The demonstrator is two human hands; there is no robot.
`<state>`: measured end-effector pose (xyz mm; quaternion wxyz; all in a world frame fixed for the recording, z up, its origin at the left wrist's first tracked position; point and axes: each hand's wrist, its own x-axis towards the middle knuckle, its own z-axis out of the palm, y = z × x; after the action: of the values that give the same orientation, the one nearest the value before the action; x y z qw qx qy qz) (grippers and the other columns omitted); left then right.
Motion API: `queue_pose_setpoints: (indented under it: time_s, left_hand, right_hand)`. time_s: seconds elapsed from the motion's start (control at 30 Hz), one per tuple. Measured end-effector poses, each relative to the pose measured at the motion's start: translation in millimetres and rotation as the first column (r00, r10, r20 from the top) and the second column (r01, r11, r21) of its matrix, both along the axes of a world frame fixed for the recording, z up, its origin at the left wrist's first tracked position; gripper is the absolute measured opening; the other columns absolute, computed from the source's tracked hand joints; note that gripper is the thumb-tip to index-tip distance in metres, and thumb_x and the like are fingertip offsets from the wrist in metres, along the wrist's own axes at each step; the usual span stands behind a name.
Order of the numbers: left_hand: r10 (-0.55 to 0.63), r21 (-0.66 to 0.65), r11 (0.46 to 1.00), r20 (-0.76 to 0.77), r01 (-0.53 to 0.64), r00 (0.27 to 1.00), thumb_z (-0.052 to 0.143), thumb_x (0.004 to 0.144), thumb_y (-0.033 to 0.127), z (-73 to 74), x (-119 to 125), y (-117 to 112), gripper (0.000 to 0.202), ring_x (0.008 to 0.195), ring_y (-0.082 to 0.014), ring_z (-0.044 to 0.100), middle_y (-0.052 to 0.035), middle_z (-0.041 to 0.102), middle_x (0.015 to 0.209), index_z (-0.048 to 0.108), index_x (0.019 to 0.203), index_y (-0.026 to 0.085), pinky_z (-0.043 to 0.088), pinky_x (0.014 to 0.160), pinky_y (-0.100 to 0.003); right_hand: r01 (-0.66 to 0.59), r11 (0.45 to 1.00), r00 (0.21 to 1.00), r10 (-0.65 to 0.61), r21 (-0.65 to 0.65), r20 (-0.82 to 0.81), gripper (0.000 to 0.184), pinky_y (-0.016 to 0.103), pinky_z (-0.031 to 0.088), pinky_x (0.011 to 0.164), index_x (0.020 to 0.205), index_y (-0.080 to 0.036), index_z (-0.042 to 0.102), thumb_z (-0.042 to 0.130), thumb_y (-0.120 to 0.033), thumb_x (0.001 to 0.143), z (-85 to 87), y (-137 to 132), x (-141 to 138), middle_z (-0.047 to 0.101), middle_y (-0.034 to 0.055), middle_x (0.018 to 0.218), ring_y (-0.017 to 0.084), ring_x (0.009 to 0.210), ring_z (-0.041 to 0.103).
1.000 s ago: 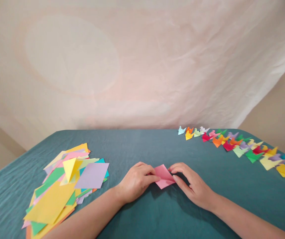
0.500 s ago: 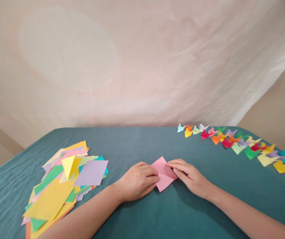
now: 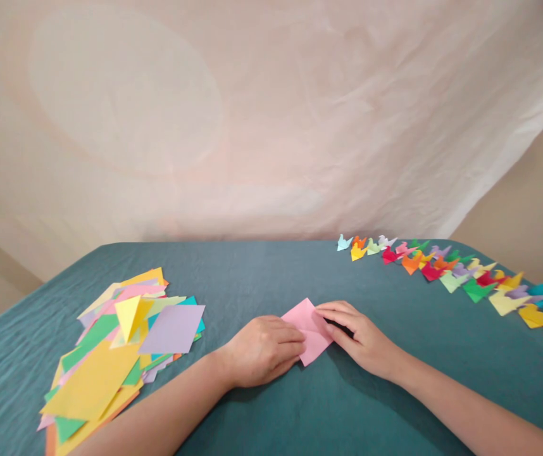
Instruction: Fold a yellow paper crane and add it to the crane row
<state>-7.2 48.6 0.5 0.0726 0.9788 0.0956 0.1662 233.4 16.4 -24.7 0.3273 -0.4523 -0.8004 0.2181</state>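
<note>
A pink square of origami paper [image 3: 310,326] lies turned cornerwise on the cloth between my hands, with a crease across it. My left hand [image 3: 266,350] rests over the paper's left corner, its fingers bent and close together; the fingertips press on the sheet. At the right corner, my right hand [image 3: 354,335] takes the edge between thumb and fingers. What sits under the left fingers is hidden.
Left lies a loose pile of coloured paper sheets [image 3: 95,380], a folded yellow piece [image 3: 128,315] on top. Several folded paper birds [image 3: 478,289] stand in rows along the right edge of the green-clothed table [image 3: 262,272]. A pale cloth [image 3: 271,126] hangs behind.
My left hand has shifted slightly over the pink paper. The right thumb has slid a little inward at the right corner. The whole view has drifted slightly.
</note>
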Motion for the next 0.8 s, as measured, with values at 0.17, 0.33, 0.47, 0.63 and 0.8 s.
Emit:
queue_pose_setpoints:
  time_s: [0.17, 0.33, 0.47, 0.63, 0.8]
  left_hand:
    - [0.044, -0.042, 0.998, 0.005, -0.044, 0.999, 0.038, 0.093, 0.018, -3.6, 1, -1, 0.024, 0.093, -0.0178, 0.061, -0.0063, 0.067, 0.1, 0.06, 0.102, 0.017, 0.046, 0.083, -0.03]
    - [0.113, -0.185, 0.978, 0.058, -0.101, 0.992, 0.038, 0.093, 0.017, -5.1, 0, -1, 0.028, 0.101, -0.0174, 0.057, -0.0076, 0.061, 0.111, 0.056, 0.113, 0.018, 0.045, 0.088, -0.029]
    - [0.244, -0.327, 0.926, 0.132, -0.19, 0.961, 0.05, 0.088, 0.02, -4.3, -3, 5, 0.031, 0.107, -0.0179, 0.052, -0.0087, 0.055, 0.117, 0.053, 0.118, 0.02, 0.043, 0.093, -0.03]
    - [0.38, -0.429, 0.859, 0.167, -0.28, 0.91, 0.068, 0.075, 0.025, -8.8, -8, 16, 0.032, 0.102, -0.0181, 0.053, -0.0081, 0.054, 0.111, 0.059, 0.106, 0.019, 0.043, 0.091, -0.03]
    - [0.451, -0.426, 0.829, 0.123, -0.364, 0.884, 0.07, 0.073, 0.027, -11.3, -12, 22, 0.015, 0.098, -0.0189, 0.054, -0.006, 0.057, 0.103, 0.065, 0.086, 0.02, 0.043, 0.089, -0.032]
  right_hand:
    - [-0.085, 0.96, 0.975, 0.025, 0.266, 0.221, 0.036, 0.045, 0.037, 0.096, 0.113, -0.021, 0.06, 0.06, -0.036, 0.08, 5.7, -10, -7, 0.054, 0.0104, 0.118, 0.028, 0.114, 0.043]
    - [-0.091, 0.946, 0.954, -0.007, 0.312, 0.3, 0.038, 0.046, 0.038, 0.092, 0.11, -0.021, 0.062, 0.063, -0.04, 0.078, 6.0, -13, -13, 0.057, 0.0106, 0.112, 0.029, 0.11, 0.045]
    - [-0.075, 0.958, 0.959, -0.007, 0.278, 0.283, 0.038, 0.044, 0.039, 0.092, 0.111, -0.019, 0.061, 0.062, -0.039, 0.079, 4.4, -11, -12, 0.058, 0.0107, 0.111, 0.027, 0.11, 0.045]
    - [-0.081, 0.966, 0.958, 0.007, 0.247, 0.287, 0.039, 0.043, 0.04, 0.092, 0.113, -0.017, 0.06, 0.062, -0.038, 0.08, 1.2, -9, -10, 0.058, 0.0109, 0.11, 0.027, 0.11, 0.045]
    - [-0.075, 0.973, 0.966, 0.017, 0.216, 0.259, 0.034, 0.043, 0.039, 0.093, 0.113, -0.02, 0.059, 0.059, -0.035, 0.083, 2.0, -10, -11, 0.058, 0.01, 0.109, 0.026, 0.111, 0.045]
